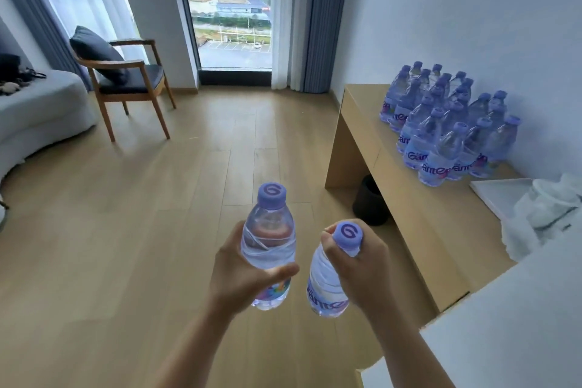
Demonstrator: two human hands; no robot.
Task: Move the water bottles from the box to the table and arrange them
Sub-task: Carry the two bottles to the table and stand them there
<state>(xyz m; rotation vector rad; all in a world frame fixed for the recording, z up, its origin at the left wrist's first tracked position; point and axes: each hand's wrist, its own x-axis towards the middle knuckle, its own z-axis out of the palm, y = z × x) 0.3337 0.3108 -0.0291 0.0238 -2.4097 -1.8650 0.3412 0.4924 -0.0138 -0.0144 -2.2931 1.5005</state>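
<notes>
Wood flooring [126, 230] fills most of the view, running to a tall window [233, 19] with an armchair [126, 79] to the left. Along the right wall stands the long table [409, 198], where a large cluster of water bottles [447, 123] already stands upright in tight rows near the wall, so most of the moving looks done. The box itself is not clearly in view, so how many bottles remain cannot be told.

Two more bottles are in transit over the floor, well short of the table. The left hand [239, 277] wraps around the body of the left bottle [267, 249], which stands near upright, cap up and tipped slightly away. The right hand [356, 264] grips the right bottle [327, 280] at its neck just under the cap; its long axis leans, cap toward the upper right, base down-left. Both still need placing in the rows.
</notes>
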